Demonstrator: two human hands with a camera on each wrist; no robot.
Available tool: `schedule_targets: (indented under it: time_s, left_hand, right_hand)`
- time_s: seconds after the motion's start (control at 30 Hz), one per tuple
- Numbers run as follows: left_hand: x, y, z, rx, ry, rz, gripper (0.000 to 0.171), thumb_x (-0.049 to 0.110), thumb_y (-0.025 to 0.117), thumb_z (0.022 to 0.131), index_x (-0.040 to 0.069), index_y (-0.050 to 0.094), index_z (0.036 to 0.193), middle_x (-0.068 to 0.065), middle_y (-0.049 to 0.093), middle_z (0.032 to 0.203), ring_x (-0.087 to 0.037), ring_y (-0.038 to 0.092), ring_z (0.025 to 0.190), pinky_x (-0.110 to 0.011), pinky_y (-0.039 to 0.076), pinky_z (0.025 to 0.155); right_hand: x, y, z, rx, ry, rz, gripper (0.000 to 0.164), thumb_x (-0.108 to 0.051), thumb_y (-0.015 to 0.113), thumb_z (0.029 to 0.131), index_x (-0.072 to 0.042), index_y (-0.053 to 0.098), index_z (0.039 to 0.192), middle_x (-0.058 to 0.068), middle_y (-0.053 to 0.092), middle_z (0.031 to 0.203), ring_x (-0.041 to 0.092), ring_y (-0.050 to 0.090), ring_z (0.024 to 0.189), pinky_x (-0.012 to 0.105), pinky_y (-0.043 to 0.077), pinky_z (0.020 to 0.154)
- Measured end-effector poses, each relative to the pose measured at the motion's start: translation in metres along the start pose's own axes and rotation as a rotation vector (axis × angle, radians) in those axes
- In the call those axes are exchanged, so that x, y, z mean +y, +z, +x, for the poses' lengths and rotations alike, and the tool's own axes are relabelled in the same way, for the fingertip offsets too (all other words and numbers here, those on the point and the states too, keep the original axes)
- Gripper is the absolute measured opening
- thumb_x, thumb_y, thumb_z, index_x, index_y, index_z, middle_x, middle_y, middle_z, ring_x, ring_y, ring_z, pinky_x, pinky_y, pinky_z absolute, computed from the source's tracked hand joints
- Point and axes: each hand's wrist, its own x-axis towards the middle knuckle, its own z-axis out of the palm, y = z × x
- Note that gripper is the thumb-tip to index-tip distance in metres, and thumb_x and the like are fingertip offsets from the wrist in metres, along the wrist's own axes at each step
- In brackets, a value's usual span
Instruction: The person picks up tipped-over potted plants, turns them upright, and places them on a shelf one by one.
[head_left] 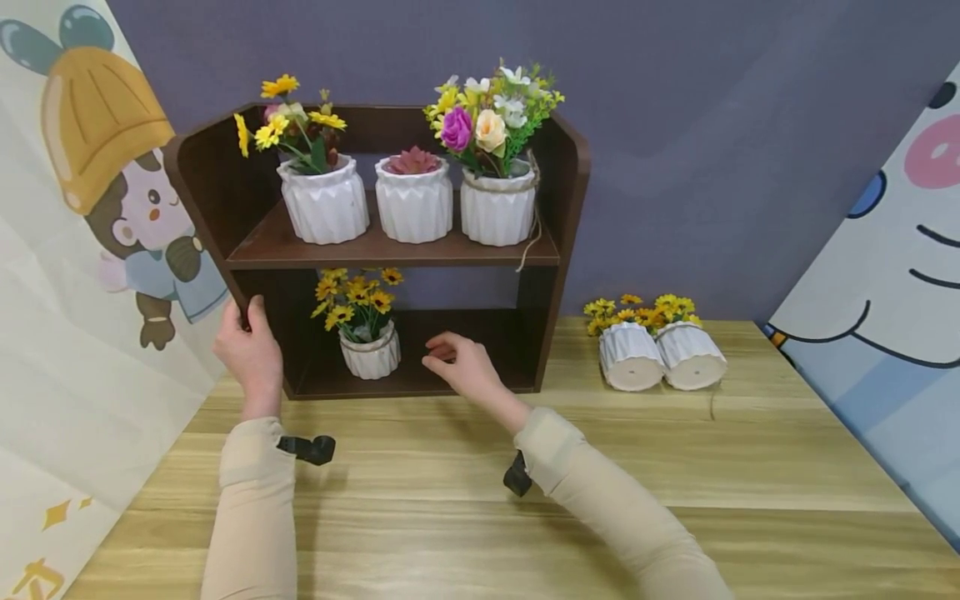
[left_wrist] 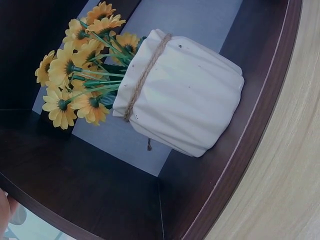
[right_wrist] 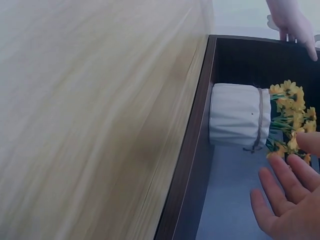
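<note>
A dark brown two-tier shelf (head_left: 393,252) stands on the table. My left hand (head_left: 251,346) grips the front edge of its left side panel, thumb on the inner side. On the lower tier stands a white ribbed flower pot (head_left: 372,354) with twine round its neck and yellow daisy-like flowers (left_wrist: 75,75). To the right of that pot, my right hand (head_left: 467,367) reaches into the lower tier, holding nothing. Its fingers (right_wrist: 272,192) are loosely spread and apart from the pot.
The upper tier carries a pot with yellow flowers (head_left: 326,204), a pot with a red succulent (head_left: 415,204) and a pot with a mixed bouquet (head_left: 497,208). Two more white pots (head_left: 632,354) with yellow flowers lie tipped over on the wooden table (head_left: 450,508), right of the shelf.
</note>
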Motion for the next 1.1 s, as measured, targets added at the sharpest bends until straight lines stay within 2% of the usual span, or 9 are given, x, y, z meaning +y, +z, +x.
schedule_targets:
  time_s: [0.33, 0.5, 0.67, 0.9, 1.1]
  left_hand:
    - [-0.001, 0.001, 0.000, -0.008, 0.011, 0.012, 0.034, 0.035, 0.050, 0.090, 0.004, 0.063, 0.089, -0.010, 0.065, 0.091, -0.018, 0.048, 0.072, -0.020, 0.030, 0.065]
    - [0.001, -0.001, -0.002, -0.025, -0.012, 0.023, 0.035, 0.037, 0.049, 0.090, 0.005, 0.063, 0.093, -0.010, 0.065, 0.091, -0.013, 0.049, 0.072, -0.018, 0.031, 0.064]
    - [0.002, -0.003, -0.002, -0.020, -0.018, 0.024, 0.035, 0.037, 0.049, 0.090, 0.006, 0.063, 0.094, -0.010, 0.063, 0.088, -0.003, 0.043, 0.067, -0.017, 0.030, 0.063]
    - [0.001, -0.002, -0.002, -0.023, -0.019, 0.029, 0.035, 0.038, 0.048, 0.090, 0.006, 0.063, 0.093, -0.010, 0.063, 0.088, -0.003, 0.044, 0.067, -0.016, 0.030, 0.062]
    - [0.000, -0.002, -0.001, -0.015, -0.009, 0.032, 0.035, 0.038, 0.049, 0.090, 0.006, 0.063, 0.092, -0.010, 0.063, 0.087, -0.005, 0.043, 0.067, -0.017, 0.029, 0.063]
  right_hand:
    - [0.010, -0.014, -0.021, -0.028, 0.024, -0.035, 0.027, -0.031, 0.061, 0.086, -0.017, 0.062, 0.108, -0.003, 0.066, 0.097, 0.011, 0.062, 0.088, 0.029, 0.048, 0.076]
    - [0.015, -0.023, -0.032, -0.037, 0.012, -0.051, 0.026, -0.030, 0.061, 0.086, -0.017, 0.062, 0.108, -0.003, 0.066, 0.096, 0.012, 0.062, 0.087, 0.030, 0.049, 0.075]
    - [0.021, -0.031, -0.042, -0.037, 0.007, -0.061, 0.026, -0.030, 0.061, 0.086, -0.016, 0.063, 0.107, -0.004, 0.067, 0.096, 0.011, 0.062, 0.085, 0.029, 0.049, 0.073]
    - [0.026, -0.043, -0.055, -0.007, 0.000, -0.073, 0.021, -0.026, 0.063, 0.084, -0.017, 0.065, 0.103, -0.003, 0.067, 0.095, 0.012, 0.062, 0.085, 0.030, 0.049, 0.073]
    - [0.033, -0.056, -0.064, 0.016, 0.032, -0.089, 0.018, -0.026, 0.063, 0.084, -0.018, 0.065, 0.100, -0.003, 0.067, 0.094, 0.012, 0.062, 0.084, 0.030, 0.049, 0.072]
